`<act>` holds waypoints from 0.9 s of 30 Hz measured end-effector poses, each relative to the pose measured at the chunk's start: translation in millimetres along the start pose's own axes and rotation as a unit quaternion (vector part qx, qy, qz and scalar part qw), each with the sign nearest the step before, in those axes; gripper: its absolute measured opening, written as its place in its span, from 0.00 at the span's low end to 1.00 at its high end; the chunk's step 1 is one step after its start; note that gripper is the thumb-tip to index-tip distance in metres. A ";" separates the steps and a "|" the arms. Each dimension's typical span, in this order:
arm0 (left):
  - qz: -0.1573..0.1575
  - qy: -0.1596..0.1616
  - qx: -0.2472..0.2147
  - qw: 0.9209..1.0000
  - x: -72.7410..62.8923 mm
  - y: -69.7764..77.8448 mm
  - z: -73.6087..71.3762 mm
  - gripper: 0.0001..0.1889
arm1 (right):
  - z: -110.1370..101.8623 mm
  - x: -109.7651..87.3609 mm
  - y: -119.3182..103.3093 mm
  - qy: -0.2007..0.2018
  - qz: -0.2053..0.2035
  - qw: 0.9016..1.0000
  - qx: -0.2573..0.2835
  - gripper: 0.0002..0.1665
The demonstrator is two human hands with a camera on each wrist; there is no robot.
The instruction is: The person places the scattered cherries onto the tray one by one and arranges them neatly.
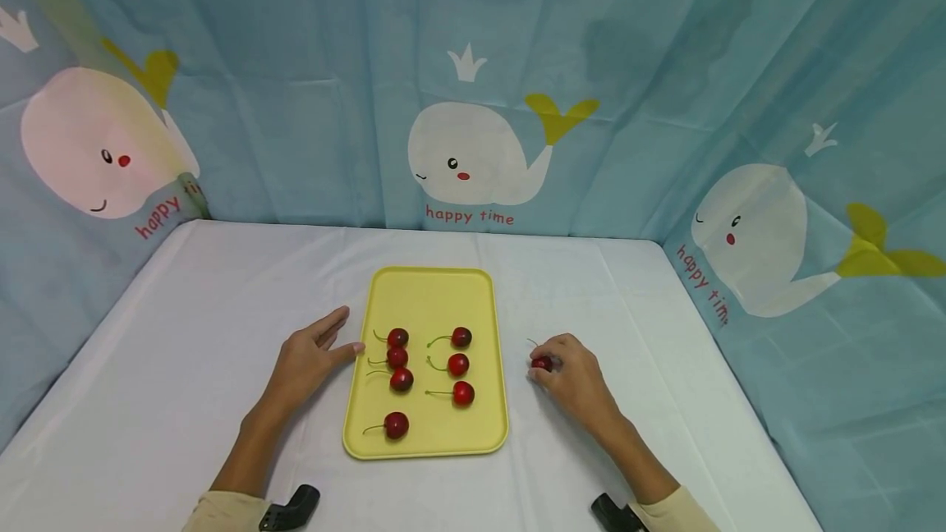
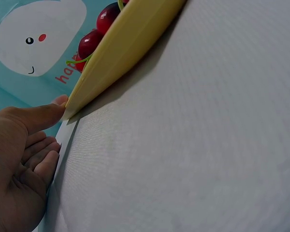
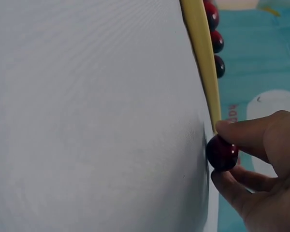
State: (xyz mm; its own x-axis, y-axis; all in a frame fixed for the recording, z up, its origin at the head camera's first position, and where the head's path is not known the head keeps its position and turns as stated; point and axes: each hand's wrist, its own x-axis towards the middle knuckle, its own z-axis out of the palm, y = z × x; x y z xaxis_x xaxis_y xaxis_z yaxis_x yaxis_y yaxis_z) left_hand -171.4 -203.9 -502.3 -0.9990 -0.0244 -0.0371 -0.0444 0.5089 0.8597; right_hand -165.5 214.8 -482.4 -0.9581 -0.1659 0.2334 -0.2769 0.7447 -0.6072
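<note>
A yellow tray [image 1: 432, 294] lies on the white cloth with several red cherries on it, in two columns with green stems pointing left. One cherry [image 1: 396, 425] sits apart near the tray's front left. My left hand [image 1: 303, 364] is at the tray's left side, its thumb touching the rim and its other fingers relaxed beside it. To the right of the tray, my right hand [image 1: 576, 376] pinches a dark red cherry [image 3: 222, 153] between thumb and fingers, close over the cloth. The right wrist view shows this cherry plainly, with the tray's edge [image 3: 203, 53] beyond.
White cloth [image 1: 244, 294] covers the table around the tray. Blue curtains [image 1: 310, 146] printed with whales stand along the back and both sides. Black wrist devices [image 1: 291, 507] show at both sleeves.
</note>
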 end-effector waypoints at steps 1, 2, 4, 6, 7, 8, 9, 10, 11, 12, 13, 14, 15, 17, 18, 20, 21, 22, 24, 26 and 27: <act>0.000 0.000 -0.001 1.000 0.0 -0.5 0.0 0.45 | -0.3 -0.8 0.8 0.003 0.000 1.000 0.000 0.16; 0.000 0.001 -0.003 1.000 0.0 -0.9 0.0 0.45 | -0.8 -1.6 1.5 0.005 0.003 1.000 0.001 0.17; 0.002 0.001 -0.005 1.000 0.3 -1.8 0.0 0.45 | -2.4 -3.2 2.1 0.005 0.010 1.000 0.004 0.19; 0.003 0.002 -0.006 1.000 0.8 -2.6 0.2 0.45 | -4.3 -4.2 1.9 0.002 0.019 1.000 0.008 0.20; 0.005 0.002 -0.007 1.000 1.1 -2.9 0.3 0.45 | -5.1 -4.5 1.8 -0.001 0.024 1.000 0.010 0.20; 0.005 0.002 -0.007 1.000 1.2 -3.0 0.4 0.45 | -5.9 -4.5 1.5 -0.006 0.027 1.000 0.010 0.19; 0.006 0.002 -0.006 1.000 1.3 -3.1 0.5 0.45 | -6.4 -4.6 1.4 -0.011 0.029 0.999 0.010 0.19; 0.006 0.003 -0.005 1.000 1.2 -3.2 0.6 0.45 | -6.7 -4.4 1.2 -0.014 0.030 0.999 0.008 0.19; 0.006 0.003 -0.005 1.000 1.2 -3.4 0.6 0.45 | -6.8 -4.4 1.0 -0.016 0.030 0.999 0.005 0.19; 0.006 0.002 -0.005 1.000 1.2 -3.6 0.6 0.45 | -6.9 -4.4 0.9 -0.017 0.031 0.999 0.003 0.19; 0.007 0.002 -0.005 1.000 1.2 -3.7 0.6 0.45 | -6.7 -4.5 0.9 -0.017 0.030 0.999 -0.001 0.19; 0.007 0.002 -0.005 1.000 1.2 -3.9 0.6 0.45 | -6.5 -4.6 1.1 -0.018 0.030 0.999 -0.003 0.19; 0.007 0.002 -0.005 1.000 1.3 -4.2 0.6 0.45 | -6.3 -4.8 1.1 -0.018 0.031 0.999 -0.002 0.19; 0.008 0.000 -0.006 1.000 1.5 -4.7 0.6 0.45 | -6.4 -5.5 1.0 -0.015 0.033 0.999 0.005 0.19; 0.009 0.000 -0.007 1.000 1.6 -4.9 0.5 0.45 | -6.6 -5.7 0.9 -0.015 0.037 0.999 0.012 0.20; 0.009 -0.001 -0.007 1.000 1.9 -5.3 0.4 0.45 | -7.5 -6.4 0.6 -0.013 0.042 0.999 0.029 0.21; 0.008 0.000 -0.007 1.000 2.0 -5.4 0.3 0.45 | -7.9 -6.7 0.4 -0.012 0.044 0.998 0.037 0.21; 0.008 0.000 -0.007 1.000 2.2 -5.6 0.2 0.45 | -8.5 -7.1 0.2 -0.011 0.045 0.998 0.043 0.21; 0.008 -0.001 -0.007 1.000 2.7 -5.3 0.0 0.46 | -9.6 -7.3 -0.5 -0.010 0.039 0.998 0.055 0.21; 0.006 0.000 -0.004 1.000 2.9 -5.2 -0.2 0.46 | -10.6 -7.8 -1.1 -0.008 0.025 0.998 0.064 0.21; 0.006 -0.001 -0.004 1.000 2.9 -5.0 -0.3 0.46 | -10.9 -8.1 -1.4 -0.007 0.016 0.998 0.066 0.21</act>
State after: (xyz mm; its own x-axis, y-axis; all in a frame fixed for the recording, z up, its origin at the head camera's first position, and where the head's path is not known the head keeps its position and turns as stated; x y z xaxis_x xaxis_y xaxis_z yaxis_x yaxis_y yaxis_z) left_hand -174.1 -206.8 -506.6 -0.9994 -0.0179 -0.0282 -0.0333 0.5028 0.8637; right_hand -156.6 222.2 -475.2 -0.9672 -0.1530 0.2029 -0.2529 0.6579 -0.7093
